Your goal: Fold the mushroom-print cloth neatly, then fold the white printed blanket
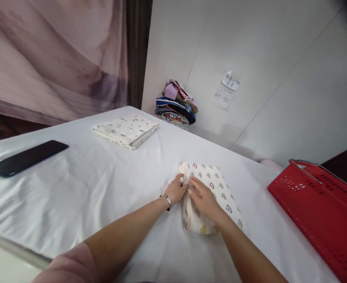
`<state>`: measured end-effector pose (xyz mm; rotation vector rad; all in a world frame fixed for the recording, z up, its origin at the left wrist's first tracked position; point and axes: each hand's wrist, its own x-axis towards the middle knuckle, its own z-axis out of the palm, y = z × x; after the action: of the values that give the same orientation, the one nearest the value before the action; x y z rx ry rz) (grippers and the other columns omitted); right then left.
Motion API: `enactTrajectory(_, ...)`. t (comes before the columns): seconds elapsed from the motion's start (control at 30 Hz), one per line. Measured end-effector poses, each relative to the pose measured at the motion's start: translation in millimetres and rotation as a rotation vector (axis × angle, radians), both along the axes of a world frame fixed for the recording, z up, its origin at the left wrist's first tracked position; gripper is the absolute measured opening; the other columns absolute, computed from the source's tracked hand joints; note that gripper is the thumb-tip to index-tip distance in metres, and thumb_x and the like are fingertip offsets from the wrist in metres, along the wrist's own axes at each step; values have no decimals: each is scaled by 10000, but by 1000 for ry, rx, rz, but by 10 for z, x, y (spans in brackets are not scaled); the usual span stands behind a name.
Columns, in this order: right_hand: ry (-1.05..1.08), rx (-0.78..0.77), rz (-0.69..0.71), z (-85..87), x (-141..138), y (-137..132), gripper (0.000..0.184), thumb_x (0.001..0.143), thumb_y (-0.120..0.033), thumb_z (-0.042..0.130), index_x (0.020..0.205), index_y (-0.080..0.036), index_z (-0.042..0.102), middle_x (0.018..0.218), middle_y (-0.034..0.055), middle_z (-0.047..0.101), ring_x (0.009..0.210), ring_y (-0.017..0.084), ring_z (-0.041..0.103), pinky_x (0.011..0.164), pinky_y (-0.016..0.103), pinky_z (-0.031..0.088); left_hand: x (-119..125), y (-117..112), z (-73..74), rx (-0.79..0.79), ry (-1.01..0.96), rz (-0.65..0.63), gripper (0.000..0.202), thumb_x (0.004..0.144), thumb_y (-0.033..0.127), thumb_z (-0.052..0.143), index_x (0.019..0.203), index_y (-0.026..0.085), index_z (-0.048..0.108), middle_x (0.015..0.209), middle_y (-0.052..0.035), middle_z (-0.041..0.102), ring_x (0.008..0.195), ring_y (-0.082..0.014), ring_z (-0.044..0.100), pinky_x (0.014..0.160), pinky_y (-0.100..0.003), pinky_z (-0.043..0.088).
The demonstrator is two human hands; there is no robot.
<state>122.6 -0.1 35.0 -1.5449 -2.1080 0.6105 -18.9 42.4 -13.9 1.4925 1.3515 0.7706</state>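
A folded cream cloth (220, 188) printed with grey, red and yellow shapes lies on the white-covered table, right of centre. At its left side, my left hand (176, 190) grips the stacked folded edges, its fingers partly hidden by the layers. My right hand (204, 199) rests on top of the same cloth close to those edges, with its fingers stretched out and slightly apart. The fingertips of both hands are near each other. Farther back lies a second folded cloth (129, 127), white with small dark prints, touched by neither hand.
A black phone-like slab (29, 157) lies on the table at left. A red plastic basket (317, 208) stands at the right edge. Beyond the table, a pile of folded fabrics (176, 104) sits against the wall. A pink curtain (58, 55) hangs at back left.
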Motion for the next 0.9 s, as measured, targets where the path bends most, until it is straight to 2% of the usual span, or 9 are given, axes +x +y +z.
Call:
enactTrajectory(0.13,-120,148,-9,-17,-28,695,376,826,-211,399,1169,-176,550,1282,70,483,1226,168,381,1042,333,275,6,-27,31,40,29,9,514,760,278,455,1252,157,371,627,23,588,589,-147,556,585,-238,388)
enactTrajectory(0.23,-269,165,3,-12,-69,1081,322,857,-221,377,1099,-166,582,1199,76,544,1155,162,436,967,286,314,6,-39,41,47,45,20,504,759,263,449,1246,155,376,613,27,579,590,-149,553,582,-239,382)
enactTrajectory(0.33,-337,121,17,-10,-104,1302,290,880,-316,382,868,-189,641,885,34,647,846,145,556,747,234,383,6,-43,39,46,49,26,511,757,255,455,1253,160,373,602,31,569,594,-149,550,572,-236,375)
enactTrajectory(0.4,-352,109,9,-24,-125,1380,389,894,-396,352,713,-185,624,687,6,618,648,122,520,610,215,347,9,-45,35,46,53,27,516,756,248,456,1258,163,373,597,32,564,598,-148,548,570,-235,370)
enactTrajectory(0.5,-374,125,-31,-71,-165,1437,511,913,-465,267,631,-181,586,592,-5,569,549,106,450,537,218,278,15,-49,30,45,64,29,511,752,243,458,1252,171,382,607,28,567,604,-150,542,571,-237,362)
enactTrajectory(0.73,-441,174,-80,-210,-279,1463,511,917,-464,276,601,-194,574,618,20,597,591,132,488,559,246,249,29,-71,20,55,79,36,511,752,250,446,1251,168,372,639,21,558,604,-147,517,566,-235,341)
enactTrajectory(0.9,-529,238,-70,-259,-298,1462,538,936,-460,209,653,-199,585,684,35,624,649,145,527,589,254,274,39,-117,62,77,130,48,564,759,245,434,1312,190,337,605,28,511,564,-141,480,564,-231,336)
